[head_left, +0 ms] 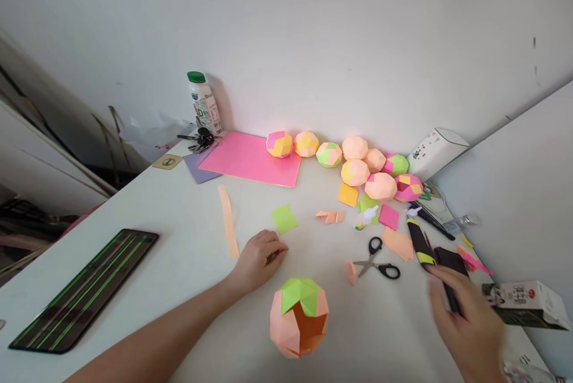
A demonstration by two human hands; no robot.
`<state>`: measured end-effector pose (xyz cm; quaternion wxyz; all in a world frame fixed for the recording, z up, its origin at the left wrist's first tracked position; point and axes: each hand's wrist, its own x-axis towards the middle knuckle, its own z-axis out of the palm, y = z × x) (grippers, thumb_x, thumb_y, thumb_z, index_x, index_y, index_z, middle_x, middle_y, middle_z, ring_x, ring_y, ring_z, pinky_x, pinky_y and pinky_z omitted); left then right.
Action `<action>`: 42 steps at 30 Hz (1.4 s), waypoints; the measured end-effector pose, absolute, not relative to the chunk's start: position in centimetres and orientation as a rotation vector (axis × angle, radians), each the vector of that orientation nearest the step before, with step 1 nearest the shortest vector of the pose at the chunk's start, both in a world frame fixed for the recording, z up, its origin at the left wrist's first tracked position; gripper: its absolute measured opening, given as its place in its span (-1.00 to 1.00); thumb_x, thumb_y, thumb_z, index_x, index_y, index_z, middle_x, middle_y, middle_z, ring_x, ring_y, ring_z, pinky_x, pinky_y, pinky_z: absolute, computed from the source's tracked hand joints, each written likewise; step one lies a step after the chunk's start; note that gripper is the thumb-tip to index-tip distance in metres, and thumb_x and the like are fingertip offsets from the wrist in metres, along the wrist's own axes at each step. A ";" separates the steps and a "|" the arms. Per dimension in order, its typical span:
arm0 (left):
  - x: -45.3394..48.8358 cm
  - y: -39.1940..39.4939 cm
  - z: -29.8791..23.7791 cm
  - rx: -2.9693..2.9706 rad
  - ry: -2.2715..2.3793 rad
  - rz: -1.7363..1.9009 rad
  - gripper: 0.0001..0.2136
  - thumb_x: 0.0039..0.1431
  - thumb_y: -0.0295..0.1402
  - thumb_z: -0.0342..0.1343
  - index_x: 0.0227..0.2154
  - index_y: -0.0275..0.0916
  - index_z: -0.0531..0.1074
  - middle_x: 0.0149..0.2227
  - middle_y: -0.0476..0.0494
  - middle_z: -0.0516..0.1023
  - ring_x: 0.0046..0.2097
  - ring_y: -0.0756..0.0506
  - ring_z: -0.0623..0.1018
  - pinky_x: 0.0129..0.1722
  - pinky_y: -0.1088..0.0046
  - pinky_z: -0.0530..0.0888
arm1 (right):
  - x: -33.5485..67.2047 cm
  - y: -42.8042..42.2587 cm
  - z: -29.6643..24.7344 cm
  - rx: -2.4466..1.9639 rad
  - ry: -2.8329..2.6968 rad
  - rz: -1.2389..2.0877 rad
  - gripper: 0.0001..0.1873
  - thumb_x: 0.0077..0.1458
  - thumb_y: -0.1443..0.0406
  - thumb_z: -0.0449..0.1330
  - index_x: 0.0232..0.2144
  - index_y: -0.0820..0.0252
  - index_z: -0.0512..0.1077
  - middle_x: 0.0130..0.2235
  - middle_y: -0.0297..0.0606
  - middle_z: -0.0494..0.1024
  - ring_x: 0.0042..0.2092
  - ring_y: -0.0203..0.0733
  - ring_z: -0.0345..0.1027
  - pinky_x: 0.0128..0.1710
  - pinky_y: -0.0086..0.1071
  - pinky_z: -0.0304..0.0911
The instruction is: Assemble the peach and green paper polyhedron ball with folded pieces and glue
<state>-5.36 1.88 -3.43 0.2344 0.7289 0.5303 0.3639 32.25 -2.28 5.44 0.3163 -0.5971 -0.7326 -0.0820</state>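
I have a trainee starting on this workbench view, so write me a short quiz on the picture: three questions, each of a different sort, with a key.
1. Multiple choice: what colour is the cap on the white, printed plastic bottle by the wall?
A) Red
B) Green
C) Blue

2. True or false: the faceted peach-and-green paper ball nearest the person has an opening in its side.

3. Short answer: is the left hand or the right hand nearer the long, thin strip of peach paper?

Key
1. B, green.
2. True; the opening shows the ball's orange-looking inside.
3. The left hand; the strip's near end lies beside it.
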 end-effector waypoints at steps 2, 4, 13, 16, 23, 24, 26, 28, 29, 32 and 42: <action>-4.7 2.4 -3.5 1.890 1.539 1.030 -0.78 0.16 -0.37 -0.01 -0.51 -0.21 0.49 -0.56 -0.07 0.36 -0.43 -0.08 0.35 -0.41 0.39 0.31 | 27.7 0.4 4.9 -1.525 -2.248 -0.177 -0.81 0.13 0.13 0.11 -0.44 0.02 0.46 -0.44 -0.21 0.54 -0.41 -0.03 0.42 -0.51 -0.29 0.20; -3.9 2.8 -3.5 1.754 1.606 1.070 -0.77 0.16 -0.34 -0.02 -0.54 -0.21 0.46 -0.59 -0.03 0.32 -0.47 -0.06 0.30 -0.47 0.44 0.23 | 24.8 2.1 3.9 -1.525 -2.377 -0.144 -0.79 0.07 0.17 0.18 -0.54 0.09 0.43 -0.53 -0.22 0.52 -0.52 -0.10 0.37 -0.60 -0.36 0.07; -0.2 3.6 -2.1 1.382 1.190 1.079 -0.52 0.26 0.01 -0.14 -0.57 -0.24 0.39 -0.64 0.02 0.30 -0.54 0.01 0.31 -0.50 0.48 0.30 | 17.5 6.0 1.9 -1.206 -2.577 -0.143 -0.77 0.16 0.41 0.05 -0.53 0.17 0.34 -0.54 -0.30 0.46 -0.55 -0.25 0.32 -0.57 -0.41 0.00; -0.4 4.1 -2.2 1.284 1.075 1.073 -0.48 0.24 0.07 -0.15 -0.61 -0.24 0.32 -0.64 0.00 0.34 -0.57 0.02 0.33 -0.55 0.49 0.30 | 14.9 7.3 1.2 -1.003 -2.479 -0.155 -0.75 0.19 0.44 -0.01 -0.50 0.16 0.32 -0.41 -0.22 0.52 -0.45 -0.24 0.38 -0.49 -0.41 0.16; -1.2 4.7 -2.6 1.082 1.013 1.178 -0.61 0.09 0.04 0.11 -0.42 -0.25 0.42 -0.49 0.02 0.37 -0.56 0.05 0.38 -0.52 0.47 0.37 | 14.5 8.4 -1.0 -0.670 -2.324 -0.091 -0.81 0.16 0.48 0.03 -0.34 0.15 0.38 -0.24 -0.07 0.55 -0.26 -0.13 0.48 -0.32 -0.31 0.43; -1.2 4.8 -2.6 1.062 1.015 1.196 -0.62 0.07 0.03 0.14 -0.43 -0.25 0.42 -0.45 0.01 0.38 -0.55 0.06 0.39 -0.50 0.47 0.38 | 14.7 8.4 -1.1 -0.655 -2.320 -0.066 -0.81 0.16 0.47 0.04 -0.29 0.15 0.39 -0.21 -0.06 0.54 -0.22 -0.12 0.49 -0.29 -0.29 0.45; -1.1 4.9 -2.5 1.021 1.024 1.217 -0.65 0.06 -0.01 0.17 -0.46 -0.25 0.40 -0.43 0.02 0.37 -0.53 0.07 0.38 -0.47 0.48 0.37 | 15.1 8.4 -0.9 -0.632 -2.338 -0.021 -0.80 0.16 0.46 0.06 -0.21 0.17 0.41 -0.14 -0.02 0.53 -0.15 -0.09 0.49 -0.22 -0.25 0.47; -1.2 4.9 -2.5 0.976 1.040 1.211 -0.67 0.07 -0.04 0.17 -0.45 -0.24 0.37 -0.52 0.07 0.32 -0.55 0.09 0.32 -0.51 0.52 0.31 | 15.7 8.3 -0.2 -0.588 -2.375 -0.036 -0.81 0.15 0.42 0.11 -0.17 0.19 0.42 -0.10 0.02 0.52 -0.11 -0.04 0.48 -0.19 -0.22 0.47; -1.2 4.9 -2.5 0.952 1.048 1.197 -0.68 0.07 -0.05 0.16 -0.44 -0.24 0.36 -0.58 0.10 0.28 -0.58 0.09 0.28 -0.55 0.54 0.27 | 16.2 8.3 0.4 -0.565 -2.382 -0.076 -0.81 0.13 0.40 0.14 -0.18 0.18 0.43 -0.11 0.01 0.53 -0.12 -0.02 0.49 -0.21 -0.21 0.47; -1.4 5.0 -2.5 0.890 1.060 1.146 -0.69 0.05 -0.07 0.17 -0.44 -0.24 0.33 -0.66 0.14 0.24 -0.63 0.10 0.22 -0.63 0.57 0.18 | 18.5 8.6 2.9 -0.644 -2.213 -0.297 -0.83 0.08 0.40 0.16 -0.25 0.06 0.44 -0.31 -0.15 0.57 -0.29 -0.06 0.50 -0.33 -0.23 0.44; -1.4 4.9 -2.1 0.839 1.041 1.051 -0.76 -0.10 -0.22 0.25 -0.48 -0.27 0.36 -0.69 0.04 0.43 -0.67 0.08 0.30 -0.65 0.57 0.23 | 27.1 12.8 7.9 -1.839 -2.038 0.647 -0.34 -0.08 0.37 0.13 0.13 0.11 0.16 0.12 -0.01 0.36 0.10 0.10 0.32 -0.07 -0.10 0.38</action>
